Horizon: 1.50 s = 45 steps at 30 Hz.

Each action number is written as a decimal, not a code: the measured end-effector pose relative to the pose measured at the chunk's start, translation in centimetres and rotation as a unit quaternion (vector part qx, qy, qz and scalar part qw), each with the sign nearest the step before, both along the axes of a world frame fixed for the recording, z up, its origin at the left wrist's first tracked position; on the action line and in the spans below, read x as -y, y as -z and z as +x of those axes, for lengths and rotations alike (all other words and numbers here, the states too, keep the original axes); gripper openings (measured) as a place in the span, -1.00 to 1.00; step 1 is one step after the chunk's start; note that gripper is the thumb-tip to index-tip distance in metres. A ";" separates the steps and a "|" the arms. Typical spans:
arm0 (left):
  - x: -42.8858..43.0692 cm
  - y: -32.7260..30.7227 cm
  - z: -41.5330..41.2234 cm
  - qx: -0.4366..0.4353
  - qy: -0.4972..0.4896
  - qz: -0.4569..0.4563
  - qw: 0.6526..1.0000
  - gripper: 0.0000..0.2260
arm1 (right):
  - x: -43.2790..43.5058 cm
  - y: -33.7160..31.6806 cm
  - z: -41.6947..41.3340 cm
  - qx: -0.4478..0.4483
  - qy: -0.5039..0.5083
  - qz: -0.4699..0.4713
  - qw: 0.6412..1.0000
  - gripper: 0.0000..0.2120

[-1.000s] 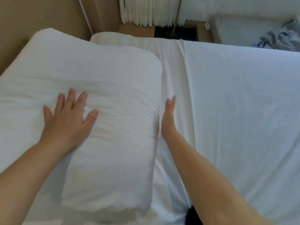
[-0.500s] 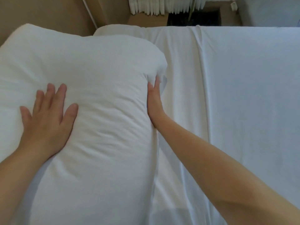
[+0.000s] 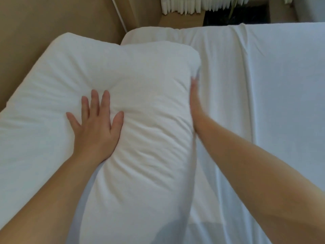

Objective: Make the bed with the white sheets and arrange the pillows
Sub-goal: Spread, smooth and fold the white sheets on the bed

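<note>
The white pillow (image 3: 149, 81) lies at the head of the bed, on its left side, its far corner close to the tan wall (image 3: 52, 23); it is plump and rounded at the corners, its cotton case soft and matte, creased in fine wrinkles that fan out from a dent near the middle. The left hand (image 3: 95, 127) lies flat in that dent, palm down, all 5 fingers straight and spread, gripping nothing. The right hand (image 3: 195, 106) stands on edge against the pillow's right side, fingers straight and held together along the seam; it is slightly blurred, and the fingertips sink into the fabric near the upper corner, so whether they hook under it cannot be told. Both bare forearms reach in from the bottom of the view. The white sheet (image 3: 281, 85) covers the mattress to the right, smooth and flat but for 1 long raised fold (image 3: 246, 85) running from the far edge toward the near side, just beside the right forearm. Beyond the bed hangs a pleated white curtain (image 3: 184, 6); next to it is a dark patch (image 3: 235, 16) too dim to identify; a thin white strip (image 3: 119, 13) runs down the wall.
</note>
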State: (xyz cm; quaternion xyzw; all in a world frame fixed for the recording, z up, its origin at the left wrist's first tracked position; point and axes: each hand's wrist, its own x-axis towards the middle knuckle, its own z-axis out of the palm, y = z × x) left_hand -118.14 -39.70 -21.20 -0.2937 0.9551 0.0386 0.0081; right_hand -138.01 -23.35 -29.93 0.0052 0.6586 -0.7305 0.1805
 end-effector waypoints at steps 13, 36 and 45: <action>1.1 -1.3 2.5 -0.008 -0.021 0.031 0.999 -0.34 | 3.0 -4.2 2.6 -0.087 -0.036 0.101 0.990 -0.48; 7.4 -3.6 12.8 0.047 -0.373 -0.010 0.927 -0.29 | 25.5 -12.9 7.9 -0.643 -0.487 0.335 0.487 -0.42; 8.3 3.0 14.0 0.051 -0.455 0.028 0.888 -0.27 | 28.3 -4.2 7.8 -0.666 -0.486 0.288 0.488 -0.44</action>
